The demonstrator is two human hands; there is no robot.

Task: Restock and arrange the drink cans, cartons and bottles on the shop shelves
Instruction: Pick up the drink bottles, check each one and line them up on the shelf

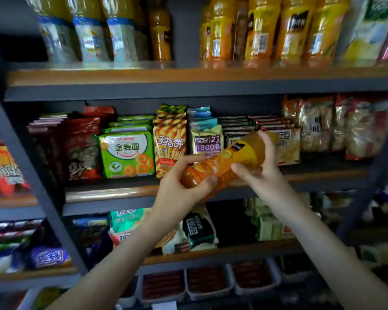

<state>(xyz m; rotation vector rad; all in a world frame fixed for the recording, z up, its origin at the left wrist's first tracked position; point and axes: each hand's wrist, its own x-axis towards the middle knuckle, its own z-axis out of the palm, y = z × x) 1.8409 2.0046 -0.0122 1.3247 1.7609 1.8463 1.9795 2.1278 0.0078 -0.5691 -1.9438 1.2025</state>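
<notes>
Tilted plastic bottle (224,163) held before the snack shelf (112,193)
Left hand (179,186) wraps its ribbed orange base, right hand (262,173) grips its yellow-labelled neck, covering the top; top-shelf bottles (262,34) are blurred and cut off.

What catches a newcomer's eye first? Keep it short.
The orange drink bottle at centre, held tilted in front of the snack shelf: the left hand grips its lower end, the right hand its upper part. Next, the row of yellow-labelled bottles on the top shelf at upper right, and the bright green snack packet left of the hands.
</notes>
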